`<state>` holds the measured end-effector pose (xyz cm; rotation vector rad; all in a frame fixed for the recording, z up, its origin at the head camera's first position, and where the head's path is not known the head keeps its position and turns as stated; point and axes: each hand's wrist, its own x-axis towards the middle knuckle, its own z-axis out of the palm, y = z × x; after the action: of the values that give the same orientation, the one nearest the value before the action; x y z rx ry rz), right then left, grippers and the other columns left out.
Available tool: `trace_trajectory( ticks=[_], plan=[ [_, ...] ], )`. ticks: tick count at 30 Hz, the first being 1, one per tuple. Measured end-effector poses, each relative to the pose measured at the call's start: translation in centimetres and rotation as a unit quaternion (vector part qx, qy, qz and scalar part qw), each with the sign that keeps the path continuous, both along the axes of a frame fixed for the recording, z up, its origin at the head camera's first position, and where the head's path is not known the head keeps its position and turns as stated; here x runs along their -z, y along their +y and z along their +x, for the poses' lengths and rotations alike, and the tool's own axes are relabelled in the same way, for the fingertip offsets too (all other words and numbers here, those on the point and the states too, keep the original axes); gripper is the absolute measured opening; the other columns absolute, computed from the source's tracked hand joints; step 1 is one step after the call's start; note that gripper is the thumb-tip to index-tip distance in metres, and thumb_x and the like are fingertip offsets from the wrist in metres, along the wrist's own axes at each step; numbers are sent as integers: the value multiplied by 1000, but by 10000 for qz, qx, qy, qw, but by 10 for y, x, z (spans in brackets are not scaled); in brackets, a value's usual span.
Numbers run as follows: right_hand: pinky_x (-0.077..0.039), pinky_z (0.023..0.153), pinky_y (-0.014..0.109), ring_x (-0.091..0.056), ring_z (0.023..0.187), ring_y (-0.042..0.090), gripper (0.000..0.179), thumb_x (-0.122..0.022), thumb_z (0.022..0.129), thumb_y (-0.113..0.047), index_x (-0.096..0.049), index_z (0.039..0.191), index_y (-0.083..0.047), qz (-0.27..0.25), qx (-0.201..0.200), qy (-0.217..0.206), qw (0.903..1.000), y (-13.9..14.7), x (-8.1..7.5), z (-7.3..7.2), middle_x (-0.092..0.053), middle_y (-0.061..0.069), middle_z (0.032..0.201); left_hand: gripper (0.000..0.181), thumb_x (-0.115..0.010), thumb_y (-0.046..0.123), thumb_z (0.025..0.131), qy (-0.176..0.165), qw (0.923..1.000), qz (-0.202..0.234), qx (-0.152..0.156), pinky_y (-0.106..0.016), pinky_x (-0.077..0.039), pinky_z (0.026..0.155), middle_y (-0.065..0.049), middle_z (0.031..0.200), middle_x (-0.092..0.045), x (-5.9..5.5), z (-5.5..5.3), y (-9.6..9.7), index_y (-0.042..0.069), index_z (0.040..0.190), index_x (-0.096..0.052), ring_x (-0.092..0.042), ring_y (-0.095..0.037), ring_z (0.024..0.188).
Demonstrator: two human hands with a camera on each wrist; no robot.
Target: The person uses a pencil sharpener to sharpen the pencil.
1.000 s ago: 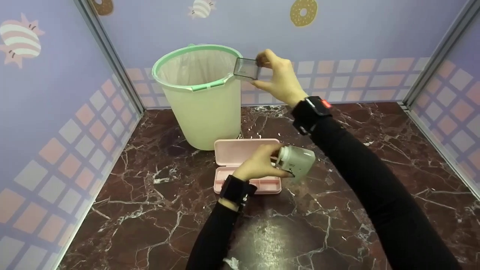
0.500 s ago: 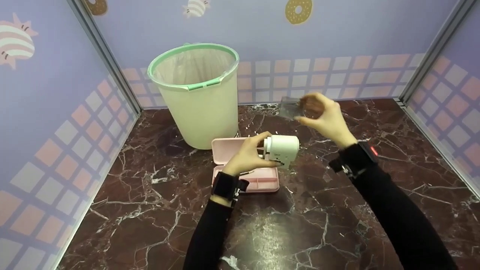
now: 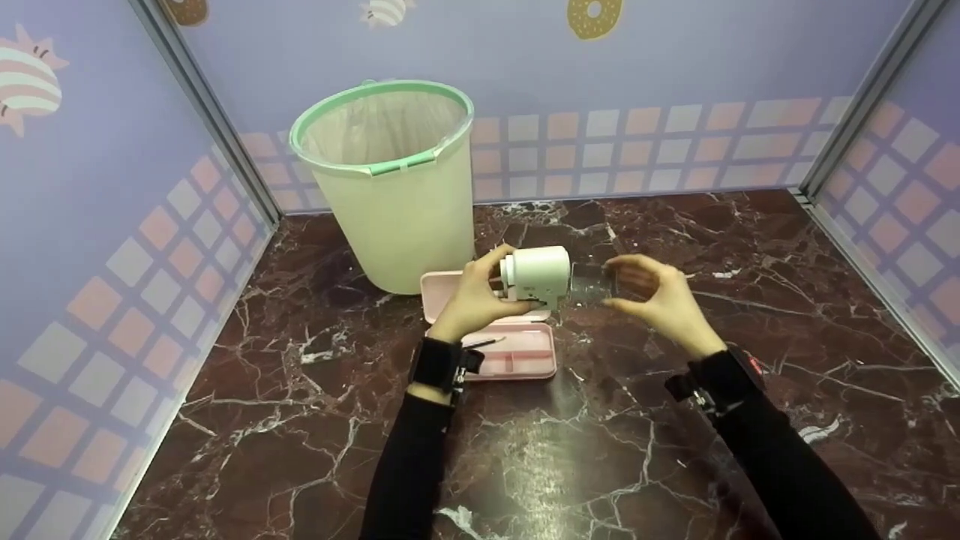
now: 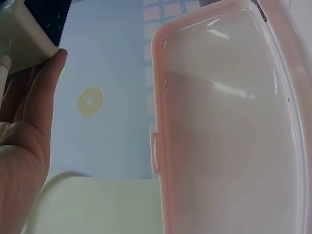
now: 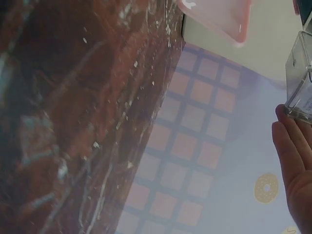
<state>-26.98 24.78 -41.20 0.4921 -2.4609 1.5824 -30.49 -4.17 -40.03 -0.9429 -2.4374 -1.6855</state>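
My left hand [image 3: 471, 298] grips a white pencil sharpener [image 3: 541, 271] lying on its side in the air above the pink pencil case [image 3: 531, 351]. A thin white rod [image 4: 3, 73] shows by that hand in the left wrist view; what it belongs to is hidden. With thumb and fingers my right hand [image 3: 664, 300] pinches a clear shavings box [image 3: 592, 285], close to the sharpener's right end. In the right wrist view the clear box [image 5: 298, 78] sits at the fingertips. A dark pencil [image 3: 486, 343] lies in the case, whose lid [image 4: 219, 122] is up.
Behind the case stands a pale bin [image 3: 397, 217] with a green rim and a plastic liner. Small pale bits [image 5: 135, 63] are scattered on the dark marbled table [image 3: 300, 450]. Patterned walls [image 3: 675, 150] enclose the back and sides.
The right hand has carried the clear box from beside the bin's rim down to the sharpener. The left hand has raised the sharpener slightly and moved it left, uncovering more of the case.
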Motion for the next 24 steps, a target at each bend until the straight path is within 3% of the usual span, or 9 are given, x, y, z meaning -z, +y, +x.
trace_trajectory(
  ticks=[2,9,12,20,24],
  plan=[
    [-48,99,15,-64,110,0,57,-81,75,-3,-59,128,0,-107,-117,-58,9999,-2,3,3,-65,17,129,61,-86,5,66,60,9999,-103,-45,-31,-58,86,-9,116,-68,1,0,1,9,121,-59,-69,-24,102],
    [-49,98,15,-63,119,31,57,-80,75,1,-60,129,0,-263,-224,-59,9994,-8,4,8,-65,19,129,61,-85,6,68,142,9996,-240,17,-31,-58,87,-10,114,-69,7,0,9,8,122,-58,-70,-25,102],
    [-49,97,15,-62,119,35,57,-80,76,0,-59,129,1,-236,-270,-167,9992,-9,1,8,-64,19,130,62,-85,5,68,152,9995,-257,38,-32,-58,88,-9,113,-69,7,1,12,9,123,-58,-69,-23,102],
    [-51,99,25,-63,120,35,63,-80,75,-1,-55,133,3,-107,-508,-498,9974,-15,-5,10,-61,22,133,65,-86,5,68,-11,9996,-164,250,-38,-59,87,-8,113,-67,6,8,23,10,126,-57,-67,-21,99],
    [-52,98,31,-62,122,35,70,-81,73,1,-52,137,3,-202,-493,-728,9959,-16,-5,11,-59,22,135,63,-87,6,66,66,9995,-154,276,-34,-59,85,-10,110,-68,5,11,27,8,123,-59,-68,-20,96]
  ],
)
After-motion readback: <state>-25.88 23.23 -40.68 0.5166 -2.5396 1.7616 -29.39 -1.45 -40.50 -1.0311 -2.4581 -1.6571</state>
